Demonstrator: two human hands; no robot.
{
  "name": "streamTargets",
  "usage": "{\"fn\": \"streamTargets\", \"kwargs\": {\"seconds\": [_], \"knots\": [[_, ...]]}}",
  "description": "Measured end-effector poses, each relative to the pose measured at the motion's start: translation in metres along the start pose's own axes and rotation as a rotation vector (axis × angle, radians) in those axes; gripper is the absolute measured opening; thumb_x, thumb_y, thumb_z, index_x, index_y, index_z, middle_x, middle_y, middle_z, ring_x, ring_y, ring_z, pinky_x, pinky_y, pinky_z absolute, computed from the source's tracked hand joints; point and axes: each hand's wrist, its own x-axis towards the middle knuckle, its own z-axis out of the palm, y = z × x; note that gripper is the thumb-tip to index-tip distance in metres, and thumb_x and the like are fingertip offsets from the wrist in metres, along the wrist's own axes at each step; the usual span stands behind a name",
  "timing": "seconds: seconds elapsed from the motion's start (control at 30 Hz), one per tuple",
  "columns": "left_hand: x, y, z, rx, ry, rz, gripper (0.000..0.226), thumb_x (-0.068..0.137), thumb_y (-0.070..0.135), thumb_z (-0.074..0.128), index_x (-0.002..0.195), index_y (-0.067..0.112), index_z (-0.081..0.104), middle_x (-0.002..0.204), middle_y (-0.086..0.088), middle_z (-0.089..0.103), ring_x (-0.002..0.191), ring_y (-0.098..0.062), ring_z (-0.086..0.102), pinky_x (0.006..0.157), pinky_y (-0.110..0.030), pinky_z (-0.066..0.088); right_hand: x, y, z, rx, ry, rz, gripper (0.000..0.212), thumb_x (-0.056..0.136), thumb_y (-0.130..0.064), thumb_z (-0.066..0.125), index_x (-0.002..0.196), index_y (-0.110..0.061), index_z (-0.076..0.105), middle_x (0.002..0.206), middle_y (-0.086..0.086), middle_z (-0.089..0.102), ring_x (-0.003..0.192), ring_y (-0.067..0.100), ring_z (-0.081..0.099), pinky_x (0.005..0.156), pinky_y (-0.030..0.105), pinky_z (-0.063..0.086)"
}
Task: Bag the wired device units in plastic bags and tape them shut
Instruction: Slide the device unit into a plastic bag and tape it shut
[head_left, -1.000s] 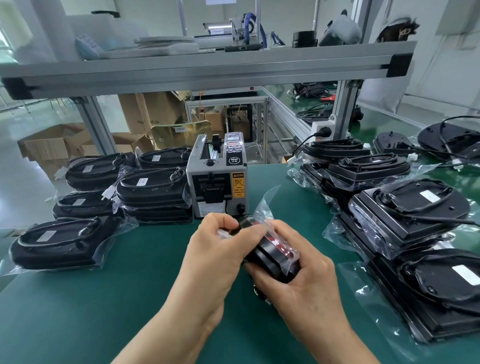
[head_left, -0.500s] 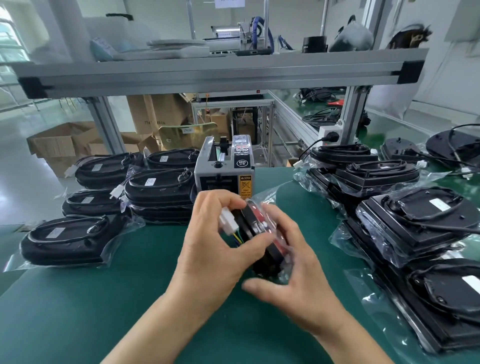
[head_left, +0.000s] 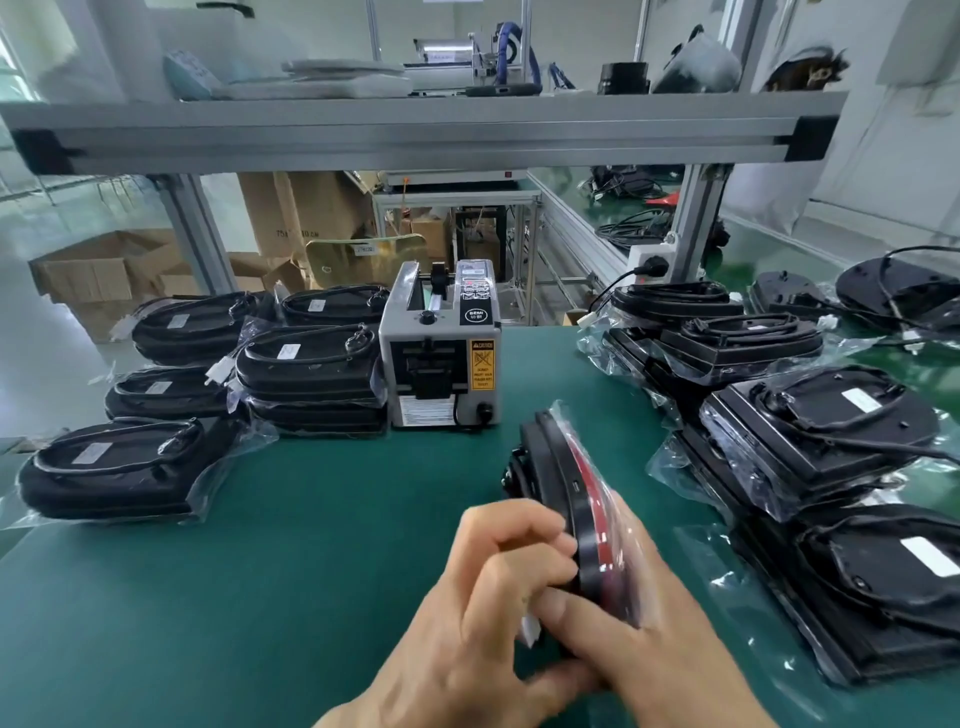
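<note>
**One unit on edge, bag not yet taped**

One device unit (head_left: 561, 483) stands on edge just above the worktop (head_left: 311, 545), near the front and right of centre, held between both hands. A plastic bag (head_left: 618, 525) wraps its red-trimmed face, and a loose clear corner sticks up past the top rim. We see no tape on it.

- Left hand (head_left: 488, 613): fingers curled tight against the black back of the unit, thumb tucked underneath. A white connector (head_left: 530, 631) peeps out just below the knuckles; we cannot tell whether it is inside the bag.
- Right hand (head_left: 670, 660): cups the bagged face from behind, thumb laid across the lower edge, pinching film and unit together.

Step in hand, as we judge it: seating the unit and its lead in the bag, before sealing.

Next move, as we judge it: get the connector inside, fold the open flap flat against the unit, free one hand and reach forward to the tape dispenser (head_left: 441, 364) for a strip.

Around it:
- The dispenser is straight ahead and well apart.
- Bagged units (head_left: 306, 364) are stacked to its left.
- More bagged units (head_left: 815, 436) are piled on the right.
- Bare wired units (head_left: 904, 286) lie at the far right.
</note>
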Motion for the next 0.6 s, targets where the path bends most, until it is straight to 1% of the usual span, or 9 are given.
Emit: {"fn": "streamTargets", "kwargs": {"seconds": [0.07, 0.13, 0.23, 0.3, 0.37, 0.4, 0.43, 0.5, 0.6], "knots": [[-0.007, -0.006, 0.006, 0.045, -0.006, -0.001, 0.042, 0.081, 0.018, 0.076, 0.111, 0.014, 0.047, 0.123, 0.000, 0.046, 0.097, -0.010, 0.058, 0.067, -0.020, 0.052, -0.003, 0.008, 0.006, -0.033, 0.078, 0.006, 0.071, 0.056, -0.058, 0.069, 0.125, -0.052, 0.050, 0.101, -0.014, 0.073, 0.094, 0.000, 0.070, 0.078, 0.019, 0.048], [-0.013, -0.012, 0.012, 0.021, 0.016, -0.042, 0.045, 0.074, 0.007, 0.076, 0.109, 0.014, 0.049, 0.119, 0.001, 0.049, 0.101, -0.009, 0.059, 0.073, -0.023, 0.054, -0.002, 0.021, 0.013, -0.037, 0.177, -0.041, 0.069, 0.064, -0.060, 0.063, 0.131, -0.051, 0.048, 0.106, -0.016, 0.072, 0.097, -0.002, 0.068, 0.078, 0.017, 0.049], [-0.015, -0.012, 0.011, -0.131, -0.049, -0.168, 0.056, 0.066, -0.005, 0.073, 0.112, 0.018, 0.051, 0.120, 0.004, 0.052, 0.108, -0.020, 0.062, 0.079, -0.034, 0.057, 0.003, 0.044, 0.016, 0.026, 0.291, -0.091, 0.071, 0.072, -0.061, 0.062, 0.139, -0.048, 0.046, 0.119, -0.023, 0.068, 0.109, -0.005, 0.064, 0.083, 0.006, 0.046], [-0.013, -0.014, 0.000, -0.230, -0.088, -0.224, 0.054, 0.069, -0.001, 0.070, 0.115, 0.022, 0.054, 0.121, 0.003, 0.055, 0.112, -0.028, 0.061, 0.089, -0.035, 0.055, 0.009, 0.057, 0.015, 0.086, 0.350, -0.104, 0.063, 0.081, -0.051, 0.063, 0.141, -0.039, 0.048, 0.127, -0.028, 0.064, 0.120, -0.006, 0.059, 0.089, 0.005, 0.044], [-0.002, -0.022, -0.012, -0.197, -0.012, -0.323, 0.037, 0.076, 0.011, 0.065, 0.109, 0.028, 0.062, 0.112, 0.002, 0.062, 0.109, -0.026, 0.062, 0.091, -0.027, 0.051, 0.016, 0.067, 0.013, 0.094, 0.392, -0.115, 0.050, 0.087, -0.043, 0.061, 0.136, -0.039, 0.052, 0.128, -0.031, 0.062, 0.121, -0.008, 0.057, 0.089, 0.002, 0.043], [0.008, -0.030, -0.016, -0.159, 0.087, -0.445, 0.024, 0.081, 0.018, 0.062, 0.101, 0.031, 0.067, 0.104, 0.003, 0.067, 0.102, -0.020, 0.065, 0.087, -0.021, 0.051, 0.020, 0.069, 0.014, 0.084, 0.405, -0.113, 0.047, 0.087, -0.043, 0.061, 0.134, -0.042, 0.054, 0.127, -0.033, 0.061, 0.119, -0.011, 0.056, 0.088, 0.001, 0.042], [0.020, -0.042, -0.020, -0.150, 0.208, -0.617, 0.015, 0.086, 0.021, 0.061, 0.094, 0.030, 0.070, 0.095, 0.006, 0.071, 0.091, -0.013, 0.068, 0.079, -0.017, 0.052, 0.026, 0.070, 0.015, 0.071, 0.412, -0.107, 0.046, 0.086, -0.046, 0.061, 0.132, -0.045, 0.054, 0.127, -0.036, 0.060, 0.119, -0.014, 0.055, 0.088, 0.001, 0.042], [0.047, -0.077, -0.027, -0.223, 0.441, -0.954, 0.017, 0.093, 0.019, 0.061, 0.084, 0.023, 0.074, 0.079, 0.006, 0.072, 0.069, -0.006, 0.066, 0.066, -0.017, 0.053, 0.037, 0.068, 0.018, 0.067, 0.418, -0.090, 0.049, 0.082, -0.057, 0.057, 0.130, -0.050, 0.054, 0.126, -0.041, 0.056, 0.119, -0.020, 0.050, 0.092, 0.005, 0.043], [0.077, -0.134, -0.034, -0.414, 0.557, -1.278, 0.012, 0.095, 0.021, 0.064, 0.088, 0.014, 0.071, 0.072, 0.000, 0.069, 0.056, -0.007, 0.061, 0.057, -0.022, 0.051, 0.049, 0.061, 0.021, 0.071, 0.422, -0.086, 0.051, 0.076, -0.068, 0.045, 0.125, -0.058, 0.052, 0.121, -0.047, 0.056, 0.117, -0.025, 0.047, 0.089, 0.005, 0.040]]}}
